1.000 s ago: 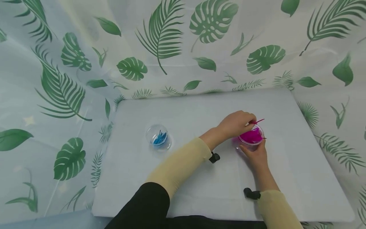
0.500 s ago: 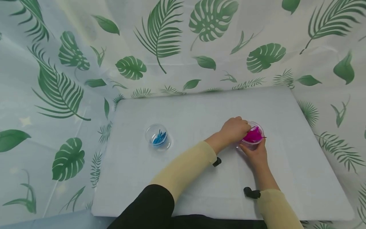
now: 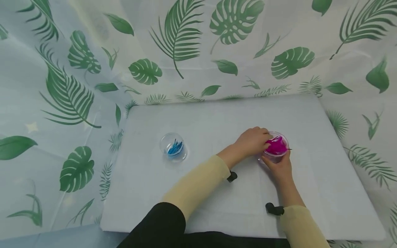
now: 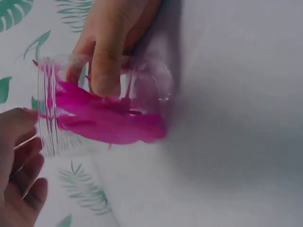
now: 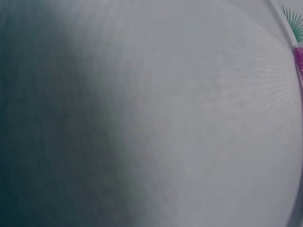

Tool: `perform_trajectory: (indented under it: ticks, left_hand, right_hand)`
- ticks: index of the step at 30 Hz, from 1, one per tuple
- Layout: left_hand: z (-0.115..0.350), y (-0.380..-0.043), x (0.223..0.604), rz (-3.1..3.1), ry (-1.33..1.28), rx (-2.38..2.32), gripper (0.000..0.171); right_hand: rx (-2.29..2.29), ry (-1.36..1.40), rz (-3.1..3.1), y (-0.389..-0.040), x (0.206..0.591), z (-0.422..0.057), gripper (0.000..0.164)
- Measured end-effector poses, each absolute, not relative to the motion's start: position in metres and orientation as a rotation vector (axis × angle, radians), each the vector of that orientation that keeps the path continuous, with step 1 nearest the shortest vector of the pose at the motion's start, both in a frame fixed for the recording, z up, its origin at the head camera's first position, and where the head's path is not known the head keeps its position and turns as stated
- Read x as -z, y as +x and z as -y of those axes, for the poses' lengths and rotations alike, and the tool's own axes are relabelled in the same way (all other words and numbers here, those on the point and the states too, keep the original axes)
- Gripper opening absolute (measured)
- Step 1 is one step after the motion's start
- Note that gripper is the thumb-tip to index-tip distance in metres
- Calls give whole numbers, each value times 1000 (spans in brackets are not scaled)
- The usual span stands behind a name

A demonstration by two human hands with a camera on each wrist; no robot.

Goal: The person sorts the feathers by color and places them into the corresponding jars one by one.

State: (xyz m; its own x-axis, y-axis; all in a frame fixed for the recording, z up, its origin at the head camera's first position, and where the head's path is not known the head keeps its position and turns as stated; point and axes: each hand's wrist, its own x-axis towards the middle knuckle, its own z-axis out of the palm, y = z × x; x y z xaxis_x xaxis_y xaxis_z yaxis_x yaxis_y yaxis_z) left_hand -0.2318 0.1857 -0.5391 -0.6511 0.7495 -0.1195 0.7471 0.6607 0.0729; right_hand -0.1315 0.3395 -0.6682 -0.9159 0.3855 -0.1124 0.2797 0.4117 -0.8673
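Observation:
A clear plastic jar [image 3: 274, 157] stands on the right half of the table, holding bright magenta feather-like pieces [image 4: 109, 123] with thin stems. Around its near side curls my right hand [image 3: 281, 170], the thumb pressed along the wall in the left wrist view. My left hand [image 3: 252, 140] is at the left of the jar's mouth. Its fingertips pinch a thin magenta stem [image 4: 43, 116] right at the rim, the other fingers curled below. In the right wrist view only a magenta sliver of the jar [image 5: 299, 61] shows at the edge; both hands are out of sight there.
To the left stands a second clear cup [image 3: 170, 139] with several thin blue sticks [image 3: 175, 148] in it. Both stand on a white table [image 3: 217, 120]. Leaf-printed sheeting [image 3: 186, 69] rises behind it and at the sides.
My left hand has come down from above the far rim, where a magenta stem stuck out of its fingers, to the jar's left side. My right hand has stayed on the jar.

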Motion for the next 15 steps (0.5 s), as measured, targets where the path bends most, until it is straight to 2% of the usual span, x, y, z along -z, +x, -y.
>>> perform_trajectory:
  ticks: [4,9,11,15]
  left_hand:
    - [-139,-226,552,-2919,1132,-93,51]
    - [-76,-201,561,-3048,985,-183,58]
    - [-49,-188,555,-3063,915,-257,60]
    - [-4,-159,546,-3047,760,-391,66]
  right_hand:
    - [-1579,-621,2600,-132,664,-346,114]
    - [-1604,-530,2645,-116,650,-370,120]
    - [-1562,-490,2638,-107,639,-380,112]
    - [-1300,-399,2610,-89,598,-388,85]
